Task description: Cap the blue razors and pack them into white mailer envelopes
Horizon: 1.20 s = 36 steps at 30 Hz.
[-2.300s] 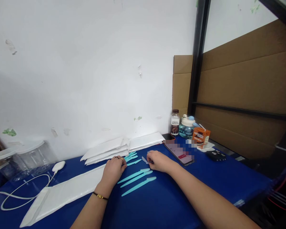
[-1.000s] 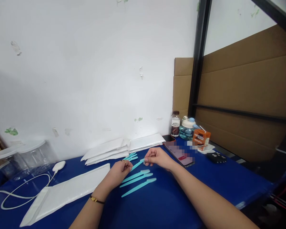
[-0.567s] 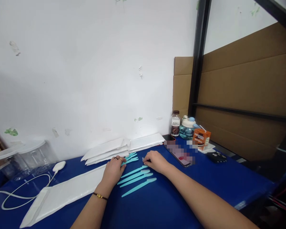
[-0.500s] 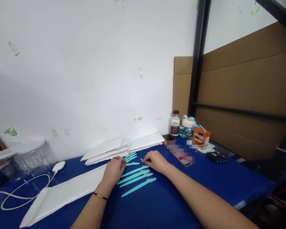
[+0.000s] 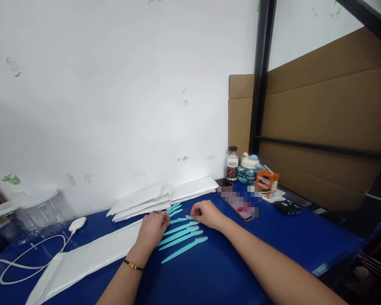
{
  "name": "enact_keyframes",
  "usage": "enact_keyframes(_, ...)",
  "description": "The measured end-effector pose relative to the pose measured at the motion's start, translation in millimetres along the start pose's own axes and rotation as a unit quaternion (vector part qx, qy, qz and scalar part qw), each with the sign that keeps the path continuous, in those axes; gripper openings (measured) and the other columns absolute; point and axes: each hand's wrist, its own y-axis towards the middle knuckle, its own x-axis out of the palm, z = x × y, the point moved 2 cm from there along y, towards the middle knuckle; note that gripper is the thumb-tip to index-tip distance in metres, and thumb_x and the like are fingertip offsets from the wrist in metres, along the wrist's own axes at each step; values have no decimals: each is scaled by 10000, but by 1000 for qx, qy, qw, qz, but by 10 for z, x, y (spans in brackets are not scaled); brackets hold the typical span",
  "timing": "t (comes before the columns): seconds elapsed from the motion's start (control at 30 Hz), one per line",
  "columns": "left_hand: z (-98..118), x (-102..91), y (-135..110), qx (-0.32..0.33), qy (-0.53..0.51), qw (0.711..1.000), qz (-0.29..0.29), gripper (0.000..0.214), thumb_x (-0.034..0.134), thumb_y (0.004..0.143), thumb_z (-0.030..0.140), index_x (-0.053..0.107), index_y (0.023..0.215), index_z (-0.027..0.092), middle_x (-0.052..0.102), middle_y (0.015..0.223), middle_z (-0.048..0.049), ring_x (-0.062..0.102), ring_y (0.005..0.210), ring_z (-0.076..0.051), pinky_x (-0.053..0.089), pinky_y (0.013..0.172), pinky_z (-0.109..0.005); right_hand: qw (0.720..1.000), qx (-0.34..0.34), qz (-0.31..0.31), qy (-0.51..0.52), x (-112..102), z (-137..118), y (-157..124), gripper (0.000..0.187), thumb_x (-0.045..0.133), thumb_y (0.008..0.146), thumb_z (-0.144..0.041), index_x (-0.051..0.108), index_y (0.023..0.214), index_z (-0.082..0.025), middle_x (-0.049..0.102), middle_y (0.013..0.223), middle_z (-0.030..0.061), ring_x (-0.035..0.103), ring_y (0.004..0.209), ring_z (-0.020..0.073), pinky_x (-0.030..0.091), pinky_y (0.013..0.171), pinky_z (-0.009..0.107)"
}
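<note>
Several slim teal plastic razors [image 5: 181,239] lie side by side on the blue table [image 5: 228,271]. My left hand [image 5: 152,228] rests with fingers curled at the near end of one teal razor [image 5: 178,220] and pinches it. My right hand [image 5: 206,213] is closed in a pinch on a small clear cap [image 5: 189,217] at that razor's far end. More teal razors [image 5: 174,208] lie behind, by a stack of white pouches [image 5: 142,200]. A long white pouch [image 5: 92,254] lies under my left wrist side.
A phone [image 5: 239,204] lies right of my right hand. A dark bottle [image 5: 232,163], a blue jar [image 5: 249,168] and an orange carton [image 5: 267,182] stand at the back right. Clear tubs [image 5: 34,209] and a white corded device [image 5: 77,223] sit left. Cardboard panels [image 5: 324,114] close the right side.
A second ago both hands held one razor lifted; it was then laid in the row. Now both hands are down on the table at another razor behind the row.
</note>
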Motion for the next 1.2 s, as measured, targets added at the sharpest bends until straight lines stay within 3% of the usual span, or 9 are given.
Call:
enact_keyframes(0.3, -20, 18, 2, 7, -24, 1000, -11, 166, 451, 823, 247, 615, 808, 222, 653, 845, -15, 571, 847, -168, 347, 701, -263, 997, -43, 4, -70, -40, -16, -2, 278, 520, 668, -19, 711, 790, -180, 700, 762, 21, 623, 681, 132, 440, 633, 196)
enact_keyframes(0.47, 10, 34, -2, 23, -22, 999, -4, 172, 450, 825, 256, 617, 790, 229, 655, 812, -9, 573, 829, -172, 333, 690, -265, 993, -65, -13, -94, -17, -35, 1, 245, 531, 700, -69, 723, 793, -190, 704, 822, 31, 628, 746, 152, 444, 704, 221)
enact_keyframes(0.93, -42, 14, -10, 21, -14, 1000, -3, 156, 466, 816, 273, 611, 778, 231, 652, 782, 5, 575, 800, -163, 326, 656, -250, 986, -54, -5, -157, -49, 35, 10, 244, 531, 695, -69, 725, 784, -186, 697, 815, 43, 609, 770, 168, 424, 722, 230)
enact_keyframes(1.2, 18, 118, 17, 29, -101, 994, -10, 116, 502, 789, 242, 611, 764, 211, 627, 717, 13, 565, 698, -133, 338, 606, -217, 992, -67, -15, -110, -1, -14, 9, 210, 556, 719, -105, 727, 787, -207, 689, 826, 26, 609, 773, 153, 429, 717, 219)
